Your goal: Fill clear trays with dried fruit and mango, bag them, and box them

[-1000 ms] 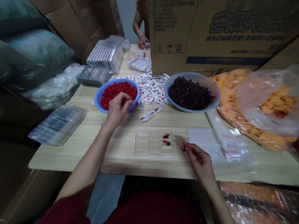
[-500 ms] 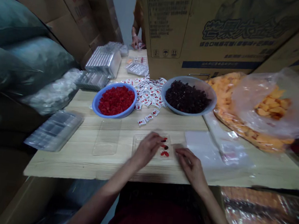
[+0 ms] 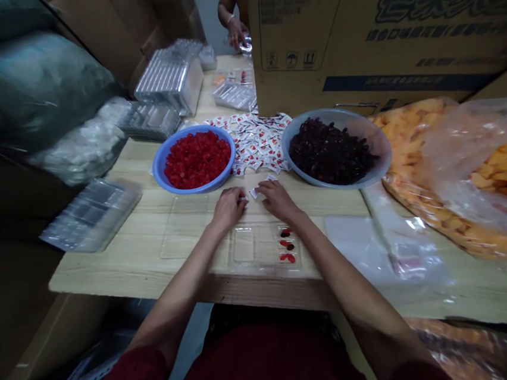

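My left hand is closed at the fingertips on a small white printed packet. Beside it, my right hand reaches over the table with its fingers apart, touching or just above another small packet; contact is hard to make out. Below both hands lies a clear plastic compartment tray. Its right-hand compartments hold red dried pieces and dark dried pieces. To the left rests a flat clear lid.
Behind my hands spreads a heap of packets, between a blue bowl of red pieces and a bowl of dark pieces. Stacked trays, a large carton and a bag of orange slices surround them. Another person's hand works behind.
Both hands have moved from the tray forward to the loose packets. The left hand now has a packet at its fingertips. The tray's red and dark pieces are now uncovered. The view has shifted slightly.
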`<state>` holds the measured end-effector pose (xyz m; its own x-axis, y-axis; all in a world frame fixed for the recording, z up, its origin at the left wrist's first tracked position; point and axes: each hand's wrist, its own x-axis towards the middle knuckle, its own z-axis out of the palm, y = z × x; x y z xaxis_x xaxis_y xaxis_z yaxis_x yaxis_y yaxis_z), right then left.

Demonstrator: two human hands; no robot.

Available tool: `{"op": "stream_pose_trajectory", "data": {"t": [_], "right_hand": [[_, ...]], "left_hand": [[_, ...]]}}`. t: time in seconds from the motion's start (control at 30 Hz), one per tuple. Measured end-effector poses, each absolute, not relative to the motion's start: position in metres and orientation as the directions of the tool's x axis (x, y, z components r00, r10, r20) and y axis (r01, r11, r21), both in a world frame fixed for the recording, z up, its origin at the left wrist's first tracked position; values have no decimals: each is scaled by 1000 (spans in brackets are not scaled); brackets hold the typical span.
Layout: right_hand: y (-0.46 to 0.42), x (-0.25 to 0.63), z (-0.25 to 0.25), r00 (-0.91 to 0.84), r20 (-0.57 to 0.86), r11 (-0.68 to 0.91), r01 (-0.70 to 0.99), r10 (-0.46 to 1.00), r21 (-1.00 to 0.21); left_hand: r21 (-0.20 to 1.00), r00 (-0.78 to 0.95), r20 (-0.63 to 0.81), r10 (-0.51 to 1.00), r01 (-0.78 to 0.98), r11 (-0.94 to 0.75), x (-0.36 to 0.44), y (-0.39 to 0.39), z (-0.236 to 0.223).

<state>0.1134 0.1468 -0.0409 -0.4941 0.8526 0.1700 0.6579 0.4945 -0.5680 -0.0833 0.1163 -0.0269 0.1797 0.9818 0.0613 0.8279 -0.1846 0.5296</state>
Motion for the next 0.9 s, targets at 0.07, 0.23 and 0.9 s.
{"op": "stream_pose_trajectory", "data": {"t": [0.07, 0.23, 0.9], "right_hand": [[154, 103, -47, -492, 133, 480, 694, 860, -537], [148, 107, -42, -411, 173, 433, 710, 895, -556], [-33, 174, -16, -88, 303, 311, 422, 949, -851]], "left_hand": [[598, 123, 81, 989, 788, -147, -84, 102, -19], [800, 139, 61, 988, 585, -131, -77, 57, -2], [481, 731, 47, 681, 581, -657, -56, 66, 7]]}}
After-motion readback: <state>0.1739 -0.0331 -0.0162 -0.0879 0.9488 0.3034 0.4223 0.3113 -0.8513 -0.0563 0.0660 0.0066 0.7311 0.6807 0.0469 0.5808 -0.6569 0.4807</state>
